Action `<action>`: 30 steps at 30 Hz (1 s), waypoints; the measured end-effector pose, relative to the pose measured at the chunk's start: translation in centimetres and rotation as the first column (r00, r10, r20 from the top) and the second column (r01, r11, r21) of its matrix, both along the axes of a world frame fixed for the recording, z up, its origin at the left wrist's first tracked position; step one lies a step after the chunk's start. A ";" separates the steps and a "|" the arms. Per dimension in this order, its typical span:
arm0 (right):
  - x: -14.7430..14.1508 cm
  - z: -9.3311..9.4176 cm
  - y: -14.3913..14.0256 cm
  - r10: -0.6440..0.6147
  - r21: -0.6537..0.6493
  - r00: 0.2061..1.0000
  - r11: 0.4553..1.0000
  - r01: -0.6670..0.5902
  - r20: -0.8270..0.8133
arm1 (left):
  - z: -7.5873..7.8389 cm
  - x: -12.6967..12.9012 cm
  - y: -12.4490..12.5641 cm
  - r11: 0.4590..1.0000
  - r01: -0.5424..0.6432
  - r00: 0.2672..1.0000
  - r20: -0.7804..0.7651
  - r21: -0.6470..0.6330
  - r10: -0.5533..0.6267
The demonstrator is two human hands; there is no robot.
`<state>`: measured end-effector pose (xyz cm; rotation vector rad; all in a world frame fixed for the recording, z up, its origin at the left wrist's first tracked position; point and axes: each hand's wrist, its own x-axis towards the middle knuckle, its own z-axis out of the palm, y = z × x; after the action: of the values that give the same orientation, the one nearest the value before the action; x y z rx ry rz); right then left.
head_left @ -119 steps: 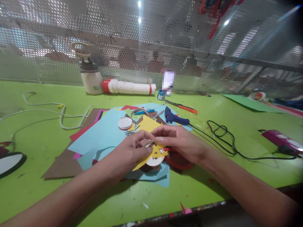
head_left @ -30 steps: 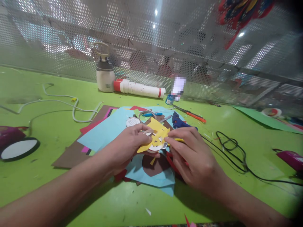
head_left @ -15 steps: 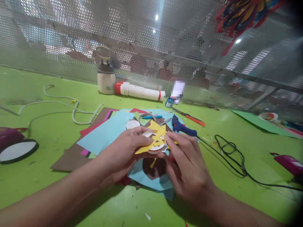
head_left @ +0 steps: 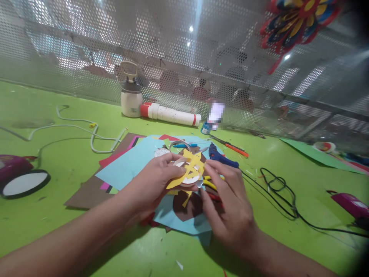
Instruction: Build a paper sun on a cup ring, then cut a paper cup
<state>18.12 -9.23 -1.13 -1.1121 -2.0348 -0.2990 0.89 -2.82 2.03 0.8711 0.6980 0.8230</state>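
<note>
**Ana:** Head view first: what surrounds the hands?

**Ben:** The left hand (head_left: 155,181) pinches a yellow paper cutout (head_left: 188,169) that lies on a white disc (head_left: 188,177), lifted just above a pile of coloured paper sheets (head_left: 129,163). The right hand (head_left: 230,207) has its fingertips on the cutout's right edge, fingers narrowed; whether it grips anything else I cannot tell, though yellow scissor handles (head_left: 211,182) show just beneath it.

**Ana:** What crowds the far side?

**Ben:** A blue glue gun (head_left: 221,156) sits just behind the right fingers, its black cord (head_left: 282,192) looping off to the right. A tape ring (head_left: 178,145), a blue pen (head_left: 184,145) and an orange-handled tool (head_left: 235,148) lie past the cutout. A white cable (head_left: 86,132) snakes on the left.

**Ana:** Any open room?

**Ben:** The green table (head_left: 57,215) is bare between the paper pile and the near edge, apart from small scraps. Left of the pile stands a black-rimmed white disc (head_left: 24,184); far right lies a magenta device (head_left: 350,202). A perforated metal screen (head_left: 201,57) closes the back edge.

**Ana:** Containers?

**Ben:** A white jar with a handle (head_left: 131,98) stands at the screen, a long white tube (head_left: 171,114) lying beside it, and a small blue pot (head_left: 206,128) further right. Their contents cannot be seen.
</note>
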 end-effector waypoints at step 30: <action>0.7 1.1 1.0 -0.002 -0.126 0.970 0.992 -0.030 -0.243 | -1.1 0.1 0.2 0.985 0.083 0.954 -0.296 0.148 -0.036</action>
<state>18.82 -8.22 -0.06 -1.1519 -1.8627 -0.0211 1.00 -2.63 0.93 1.1689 0.8683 0.7082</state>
